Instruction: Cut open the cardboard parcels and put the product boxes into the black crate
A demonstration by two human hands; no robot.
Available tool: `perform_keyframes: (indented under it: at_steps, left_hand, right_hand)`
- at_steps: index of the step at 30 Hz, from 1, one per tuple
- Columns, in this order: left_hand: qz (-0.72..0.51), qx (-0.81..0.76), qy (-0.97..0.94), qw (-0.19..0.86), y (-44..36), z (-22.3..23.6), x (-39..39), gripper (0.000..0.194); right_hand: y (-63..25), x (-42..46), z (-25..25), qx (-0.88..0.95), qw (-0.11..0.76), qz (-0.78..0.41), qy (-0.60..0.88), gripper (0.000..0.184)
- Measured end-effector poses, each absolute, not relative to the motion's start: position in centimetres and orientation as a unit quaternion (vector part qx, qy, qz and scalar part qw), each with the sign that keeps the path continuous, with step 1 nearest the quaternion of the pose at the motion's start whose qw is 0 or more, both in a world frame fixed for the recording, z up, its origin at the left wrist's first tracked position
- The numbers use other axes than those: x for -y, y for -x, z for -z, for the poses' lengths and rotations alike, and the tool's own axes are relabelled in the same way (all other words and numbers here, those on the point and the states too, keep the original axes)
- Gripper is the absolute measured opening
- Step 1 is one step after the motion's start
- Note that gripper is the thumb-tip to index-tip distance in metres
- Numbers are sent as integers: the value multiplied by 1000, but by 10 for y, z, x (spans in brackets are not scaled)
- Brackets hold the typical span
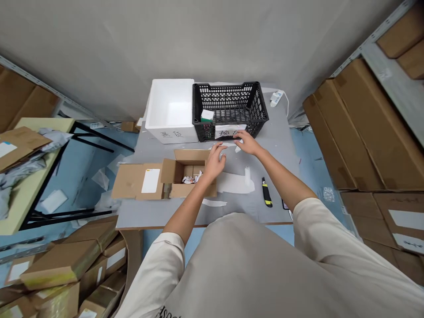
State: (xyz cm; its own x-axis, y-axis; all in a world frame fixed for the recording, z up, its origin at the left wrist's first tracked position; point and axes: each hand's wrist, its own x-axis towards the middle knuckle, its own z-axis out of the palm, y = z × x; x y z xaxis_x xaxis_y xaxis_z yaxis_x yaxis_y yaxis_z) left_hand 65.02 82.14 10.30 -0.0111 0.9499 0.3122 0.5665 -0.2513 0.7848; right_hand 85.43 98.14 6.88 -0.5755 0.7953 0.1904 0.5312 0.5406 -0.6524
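Note:
My left hand (214,164) hovers at the right edge of an open cardboard box (183,191), fingers curved and apart, with nothing visible in them. Inside that box lie small white packets or crumpled wrappers (188,179), too small to name. My right hand (247,143) is in front of the black plastic crate (228,118), close to its paper label (225,131). Its thumb and fingers are spread; a white scrap (239,145) shows just below them, and contact is unclear. A black and yellow utility knife (266,193) lies on the grey table (245,210) near my right forearm.
A white foam box (174,132) stands left of the crate, which holds a small white and green box (207,115). A flattened carton (130,181) with a white label lies left. Torn white paper (233,183) is on the table. Parcels (66,260) fill the lower left; cartons (357,123) line the right.

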Motion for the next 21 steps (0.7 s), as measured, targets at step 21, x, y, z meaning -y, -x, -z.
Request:
perform_keyframes:
  at_steps: [21]
  left_hand:
    - [-261, -631, -628, 373, -765, 5, -693, 38]
  right_hand:
    - [-962, -788, 78, 733, -118, -340, 578, 59]
